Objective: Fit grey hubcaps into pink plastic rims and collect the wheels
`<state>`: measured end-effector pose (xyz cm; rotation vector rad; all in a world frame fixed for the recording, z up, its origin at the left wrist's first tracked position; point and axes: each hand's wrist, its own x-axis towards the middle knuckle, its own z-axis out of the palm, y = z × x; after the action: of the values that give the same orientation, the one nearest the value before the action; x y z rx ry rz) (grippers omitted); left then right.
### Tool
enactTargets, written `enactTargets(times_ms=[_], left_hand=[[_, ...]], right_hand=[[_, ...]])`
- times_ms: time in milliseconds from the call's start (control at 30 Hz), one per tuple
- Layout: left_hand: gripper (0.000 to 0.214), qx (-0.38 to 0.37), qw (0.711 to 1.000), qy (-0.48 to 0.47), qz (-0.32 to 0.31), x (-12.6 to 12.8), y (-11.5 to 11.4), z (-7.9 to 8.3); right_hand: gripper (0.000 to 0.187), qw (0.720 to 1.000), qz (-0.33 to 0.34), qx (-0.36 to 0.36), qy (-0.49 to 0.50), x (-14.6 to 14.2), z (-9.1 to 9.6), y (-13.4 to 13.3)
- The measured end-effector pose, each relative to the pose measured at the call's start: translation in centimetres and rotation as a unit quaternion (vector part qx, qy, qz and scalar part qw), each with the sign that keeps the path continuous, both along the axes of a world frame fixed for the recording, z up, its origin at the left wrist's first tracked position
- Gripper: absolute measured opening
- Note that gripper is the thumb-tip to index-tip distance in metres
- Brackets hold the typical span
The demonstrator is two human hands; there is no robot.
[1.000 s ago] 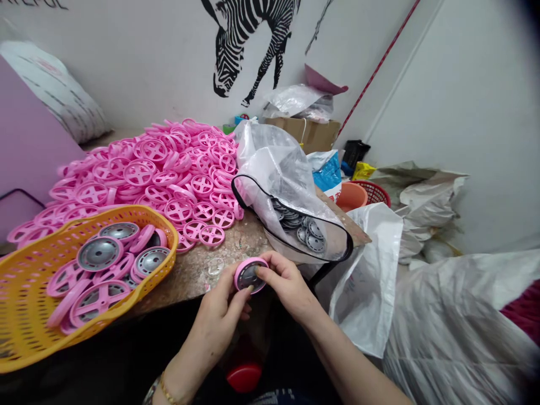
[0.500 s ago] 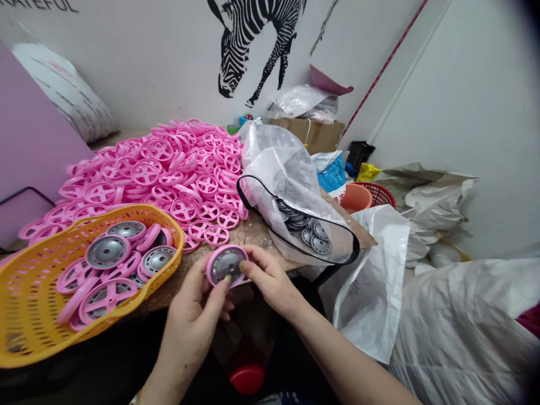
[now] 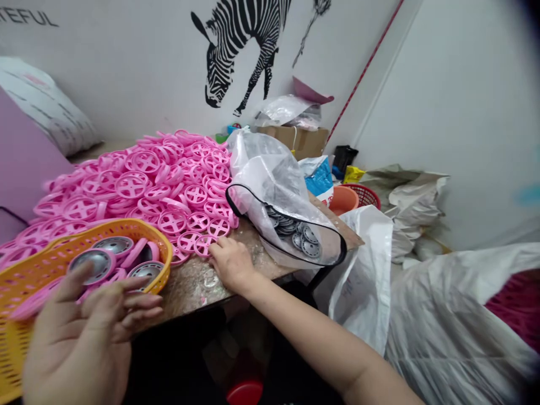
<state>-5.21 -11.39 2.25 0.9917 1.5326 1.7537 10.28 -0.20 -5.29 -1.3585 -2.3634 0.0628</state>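
My left hand (image 3: 90, 315), a little blurred, is over the near side of a yellow plastic basket (image 3: 139, 225) with its fingers apart and nothing in them. In the basket lie pink wheels fitted with grey discs, such as one grey-faced wheel (image 3: 93, 265). Another pink wheel (image 3: 37, 298) leans at a slant beside my left fingers. My right hand (image 3: 231, 261) is at the front edge of a big heap of pink spoked wheels (image 3: 139, 174), its fingers closed on the rim of a pink wheel (image 3: 205, 246) on the table.
A clear plastic bag (image 3: 270, 163) with a black-edged mouth lies on the worn table (image 3: 189, 284), holding grey discs (image 3: 310, 242). White sacks (image 3: 442, 320) stand on the right. Behind are a cardboard box (image 3: 307, 140), an orange tub (image 3: 343, 199) and a red basket (image 3: 367, 197).
My left hand has moved left to the basket and opened, letting go of the wheel with the grey disc. My right hand has left that wheel and reached forward to the heap.
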Motion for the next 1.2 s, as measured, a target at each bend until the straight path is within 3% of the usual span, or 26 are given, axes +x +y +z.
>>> enactTargets(times_ms=[133,267,333,467,500,533,567,600,700,733,800,867,933,1200], left_hand=[[0.05,-0.061,0.993,-0.011,-0.104,2.9,-0.4,-1.6],[0.065,-0.117,0.985,0.032,-0.122,3.4,0.6,-3.1],[0.07,-0.141,0.982,0.025,-0.121,3.3,1.3,-3.5],[0.059,-0.179,0.963,-0.033,-0.199,4.0,1.8,-4.0],[0.055,-0.185,0.955,-0.053,-0.226,4.4,1.8,-4.1],[0.052,-0.189,0.948,-0.072,-0.248,4.8,1.7,-4.2],[0.049,-0.191,0.942,-0.086,-0.261,5.2,1.7,-4.3],[0.048,-0.192,0.94,-0.094,-0.266,5.6,1.6,-4.4],[0.045,-0.193,0.938,-0.087,-0.274,6.4,1.7,-4.7],[0.045,-0.193,0.938,-0.082,-0.277,6.6,1.8,-4.8],[0.045,-0.192,0.939,-0.077,-0.276,6.8,1.8,-5.0],[0.043,-0.19,0.942,-0.076,-0.268,7.1,1.8,-5.0],[0.042,-0.189,0.944,-0.072,-0.26,7.5,1.7,-5.1],[0.04,-0.204,0.94,-0.06,-0.266,8.2,1.3,-5.8]], right_hand=[[0.014,1.0,0.011,0.0,0.006,0.0,0.0,0.5],[0.005,0.976,0.064,-0.068,0.196,1.8,1.6,-1.2],[0.007,0.928,0.1,-0.153,0.325,3.1,2.6,-2.6],[0.016,0.766,0.137,-0.398,0.487,5.6,4.0,-5.5],[0.018,0.738,0.139,-0.431,0.499,6.3,4.1,-6.0],[0.017,0.73,0.136,-0.441,0.504,7.0,4.2,-6.5],[0.015,0.743,0.126,-0.426,0.501,7.8,4.3,-6.8],[0.012,0.775,0.107,-0.388,0.487,8.7,4.3,-6.9],[0.011,0.911,0.011,-0.19,0.367,12.2,4.7,-6.5],[0.013,0.941,-0.028,-0.133,0.309,13.6,4.8,-6.1],[0.019,0.972,-0.119,-0.077,0.189,16.1,4.9,-5.1],[0.025,0.973,-0.215,-0.077,0.037,18.2,4.8,-4.1],[0.027,0.955,-0.274,-0.09,-0.062,19.6,4.5,-3.2],[0.033,0.94,-0.307,-0.093,-0.118,21.4,3.5,-0.9]])
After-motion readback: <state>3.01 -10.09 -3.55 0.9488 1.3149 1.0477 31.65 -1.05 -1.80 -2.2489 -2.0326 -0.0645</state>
